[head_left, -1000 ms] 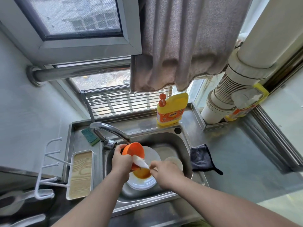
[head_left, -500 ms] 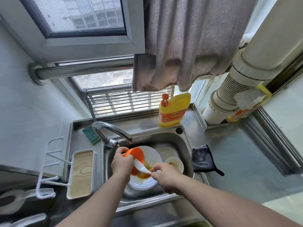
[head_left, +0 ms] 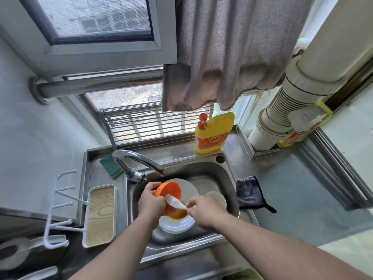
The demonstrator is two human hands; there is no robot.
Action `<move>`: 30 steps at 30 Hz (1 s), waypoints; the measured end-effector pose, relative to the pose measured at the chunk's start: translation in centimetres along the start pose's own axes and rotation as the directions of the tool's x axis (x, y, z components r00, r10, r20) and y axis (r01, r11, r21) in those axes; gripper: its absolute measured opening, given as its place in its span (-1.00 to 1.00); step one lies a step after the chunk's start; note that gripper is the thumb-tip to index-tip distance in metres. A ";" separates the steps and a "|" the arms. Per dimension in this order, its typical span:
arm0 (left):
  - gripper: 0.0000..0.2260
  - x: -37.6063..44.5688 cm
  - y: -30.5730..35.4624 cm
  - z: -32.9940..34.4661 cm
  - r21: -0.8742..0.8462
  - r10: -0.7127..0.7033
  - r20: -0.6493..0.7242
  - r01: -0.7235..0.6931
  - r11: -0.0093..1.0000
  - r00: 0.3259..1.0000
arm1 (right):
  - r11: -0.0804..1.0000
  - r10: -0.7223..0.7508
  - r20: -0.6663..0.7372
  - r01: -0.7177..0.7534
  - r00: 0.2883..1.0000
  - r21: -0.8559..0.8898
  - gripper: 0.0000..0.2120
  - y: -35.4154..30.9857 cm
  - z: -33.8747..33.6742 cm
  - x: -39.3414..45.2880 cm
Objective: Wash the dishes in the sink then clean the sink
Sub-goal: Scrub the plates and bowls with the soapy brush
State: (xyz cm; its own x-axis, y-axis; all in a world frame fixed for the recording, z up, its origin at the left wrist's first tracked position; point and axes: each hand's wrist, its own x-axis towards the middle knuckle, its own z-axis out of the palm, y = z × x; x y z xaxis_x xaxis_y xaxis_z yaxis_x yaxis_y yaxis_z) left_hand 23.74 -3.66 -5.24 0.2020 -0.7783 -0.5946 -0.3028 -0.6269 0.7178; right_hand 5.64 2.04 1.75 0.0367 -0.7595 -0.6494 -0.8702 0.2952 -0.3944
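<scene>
My left hand [head_left: 150, 201] grips an orange bowl [head_left: 170, 191], tilted on its side over a white plate [head_left: 181, 223] that lies in the steel sink [head_left: 224, 178]. My right hand [head_left: 203, 211] pinches a white spoon [head_left: 175, 203] whose scoop reaches into the bowl. Orange sauce pools on the plate under the bowl's lower rim. A small white bowl [head_left: 217, 198] sits in the sink just right of the plate, partly hidden by my right hand.
The curved tap [head_left: 137, 158] arches over the sink's back left. A green sponge [head_left: 110, 165] lies behind it. A yellow detergent bottle [head_left: 214, 134] stands on the back ledge. A dark cloth [head_left: 249, 193] lies right of the sink; a wood-lined tray [head_left: 100, 215] sits left.
The bowl has tipped further onto its side and dropped closer to the plate. The spoon has kept moving inside it, and more orange sauce lies on the plate.
</scene>
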 end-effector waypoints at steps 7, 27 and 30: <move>-0.52 0.1 0.7 -1.2 0.097 -0.085 0.204 0.066 0.993 0.975 | 0.792 -0.255 -0.060 0.172 0.965 -0.586 -0.52 -1.8 -1.0 -0.3; -0.41 0.6 0.0 -2.7 -0.037 0.075 0.145 -0.071 0.997 0.987 | 0.994 0.056 -0.145 -0.070 0.988 -0.090 -0.78 -2.5 1.4 -0.4; -0.43 0.6 -1.4 -2.7 -0.004 0.109 0.108 -0.109 0.994 0.988 | 0.987 0.115 -0.120 -0.100 0.986 0.123 -0.76 -2.9 1.1 -0.2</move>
State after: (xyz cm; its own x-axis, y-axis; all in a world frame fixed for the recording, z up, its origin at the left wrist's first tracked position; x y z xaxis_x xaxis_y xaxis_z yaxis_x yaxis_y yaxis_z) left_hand 26.77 -3.32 -5.60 0.0660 -0.8337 -0.5482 -0.3192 -0.5382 0.7800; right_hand 8.67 2.00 2.28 -0.1229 -0.7845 -0.6078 -0.8024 0.4390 -0.4042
